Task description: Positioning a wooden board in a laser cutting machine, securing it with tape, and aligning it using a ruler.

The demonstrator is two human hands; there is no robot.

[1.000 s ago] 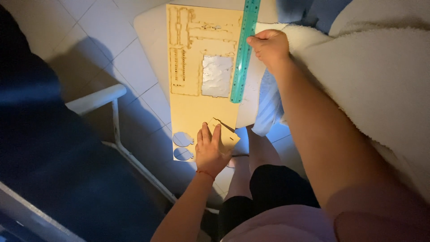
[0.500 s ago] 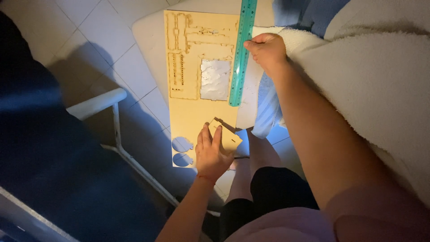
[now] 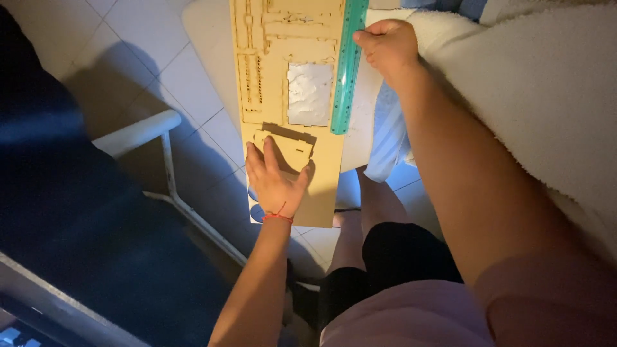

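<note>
Pale square floor tiles (image 3: pixel 138 45) lie below you, with a white tubular frame (image 3: pixel 168 168) running beside a dark blue surface (image 3: pixel 58 193) on your left and a thick, fuzzy cream blanket (image 3: pixel 546 109) on your right. Across a small white table (image 3: pixel 209 38) lies a long, thin wooden sheet (image 3: pixel 289 77), tan and smooth, laser-cut with rows of narrow slots and part outlines; a rectangular window in it shows a crinkled silvery patch (image 3: pixel 309 94). Your left hand (image 3: pixel 275 180), a red thread at its wrist, rests flat with fingers spread on the near end of the sheet, fingertips on a small cut wooden piece (image 3: pixel 289 144) lifted slightly out of the sheet. Your right hand (image 3: pixel 387 46) is closed around a translucent green plastic ruler (image 3: pixel 347 71), lying along the sheet's right edge.
</note>
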